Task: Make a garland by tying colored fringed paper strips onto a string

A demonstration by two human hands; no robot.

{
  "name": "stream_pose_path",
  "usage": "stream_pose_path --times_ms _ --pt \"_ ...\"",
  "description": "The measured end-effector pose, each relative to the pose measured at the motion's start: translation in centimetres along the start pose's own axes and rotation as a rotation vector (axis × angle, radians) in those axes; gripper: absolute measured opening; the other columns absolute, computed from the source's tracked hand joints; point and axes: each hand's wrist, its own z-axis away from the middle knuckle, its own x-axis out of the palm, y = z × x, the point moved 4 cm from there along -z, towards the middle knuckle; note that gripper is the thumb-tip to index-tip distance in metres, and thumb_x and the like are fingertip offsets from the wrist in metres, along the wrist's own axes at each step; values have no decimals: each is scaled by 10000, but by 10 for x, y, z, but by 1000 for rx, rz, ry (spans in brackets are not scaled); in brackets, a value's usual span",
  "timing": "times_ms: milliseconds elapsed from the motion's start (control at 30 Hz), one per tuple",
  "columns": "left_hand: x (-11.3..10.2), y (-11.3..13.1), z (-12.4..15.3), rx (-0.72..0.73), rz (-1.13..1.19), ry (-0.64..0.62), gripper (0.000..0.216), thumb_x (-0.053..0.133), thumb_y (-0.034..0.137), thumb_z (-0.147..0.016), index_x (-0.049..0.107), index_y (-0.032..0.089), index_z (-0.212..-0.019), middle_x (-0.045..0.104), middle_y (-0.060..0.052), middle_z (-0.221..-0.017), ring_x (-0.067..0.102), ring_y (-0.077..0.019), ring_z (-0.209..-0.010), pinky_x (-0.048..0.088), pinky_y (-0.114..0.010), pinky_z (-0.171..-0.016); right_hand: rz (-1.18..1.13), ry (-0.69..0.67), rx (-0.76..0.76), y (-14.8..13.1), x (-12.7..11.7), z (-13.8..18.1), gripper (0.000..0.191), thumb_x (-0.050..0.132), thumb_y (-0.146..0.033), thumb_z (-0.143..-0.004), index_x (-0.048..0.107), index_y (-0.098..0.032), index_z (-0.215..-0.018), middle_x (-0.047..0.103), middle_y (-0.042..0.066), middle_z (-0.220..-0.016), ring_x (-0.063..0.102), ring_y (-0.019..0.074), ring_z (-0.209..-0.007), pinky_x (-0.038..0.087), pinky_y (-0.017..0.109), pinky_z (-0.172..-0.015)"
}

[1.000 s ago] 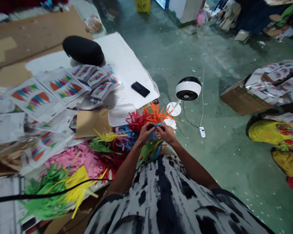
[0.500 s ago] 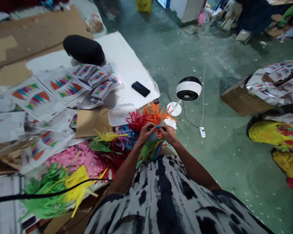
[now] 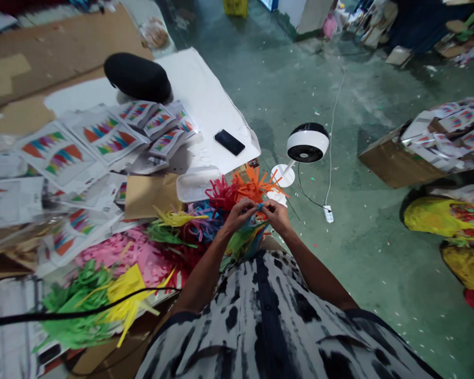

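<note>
My left hand (image 3: 239, 214) and my right hand (image 3: 276, 216) meet in front of my chest, both closed in a pinch on a small blue paper fringe piece (image 3: 258, 206). Green and blue fringe strips (image 3: 243, 238) hang below my hands. Just beyond my fingers stand orange fringe (image 3: 256, 185) and red fringe (image 3: 222, 193) bunches. Pink fringe (image 3: 118, 256), green fringe (image 3: 77, 310) and yellow fringe (image 3: 128, 295) pieces lie piled on the table to my left.
Printed packets with coloured triangles (image 3: 102, 138) cover the table, beside a black phone (image 3: 229, 142), a white tray (image 3: 197, 184) and a black cushion (image 3: 137, 77). A small white fan (image 3: 307, 143) stands on the green floor. A cardboard box of packets (image 3: 422, 142) sits at the right.
My hands have stayed together on the blue piece with only small finger movements. The view has shifted slightly.
</note>
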Motion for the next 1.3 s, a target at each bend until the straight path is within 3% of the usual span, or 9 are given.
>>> stream_pose_path --times_ms 133,333,467,633,800,1000,1200,1300 --pt "1 -2 1 -65 59 -5 358 730 528 -890 694 172 -869 652 -22 -836 595 -158 -789 456 -271 -714 -100 -42 -2 -4 2 1 327 758 -537 -806 713 -213 -800 680 -3 -741 586 151 -667 466 271 -651" --pt "2 -2 -4 -91 155 132 385 787 537 -828 712 172 -925 685 -22 -841 625 -154 -763 490 -269 -712 -87 -55 11 -11 5 4 349 748 -564 -808 696 -220 -784 664 -5 -716 586 161 -664 466 283 -641" --pt "3 4 -7 -28 52 212 354 720 526 -895 704 176 -846 669 -15 -786 606 -145 -717 469 -261 -685 -31 -55 -14 -13 6 4 380 730 -596 -819 707 -217 -798 669 5 -744 577 163 -680 469 285 -653" --pt "-5 16 -8 26 -232 354 333 549 501 -1017 684 201 -965 646 2 -710 578 -143 -619 418 -262 -652 15 -39 10 -14 3 3 430 689 -630 -839 747 -211 -921 707 27 -846 587 165 -700 479 284 -655" --pt "0 22 -12 79 -455 240 346 521 491 -1034 736 223 -990 717 -55 -807 654 -190 -723 389 -280 -683 -147 -72 51 -17 7 1 413 731 -611 -801 736 -224 -947 723 30 -917 657 196 -835 529 303 -758" --pt "6 17 -15 43 -304 163 342 559 513 -1012 743 227 -1044 729 -32 -844 655 -167 -749 429 -259 -708 -185 -20 78 -19 6 0 386 794 -577 -721 696 -213 -803 664 1 -754 588 159 -698 498 296 -690" --pt "7 -4 -11 -74 7 -13 456 790 576 -822 799 158 -1002 754 -49 -798 645 -161 -695 482 -270 -666 -336 54 234 -14 -7 4 380 832 -549 -707 647 -227 -786 470 -78 -544 355 87 -476 269 227 -451" --pt "8 -14 -8 -78 1 -18 465 810 593 -793 828 154 -948 776 -75 -835 647 -161 -707 481 -276 -671 -449 81 248 -11 -12 4 433 825 -593 -711 588 -235 -772 503 -76 -577 272 70 -454 207 223 -428"
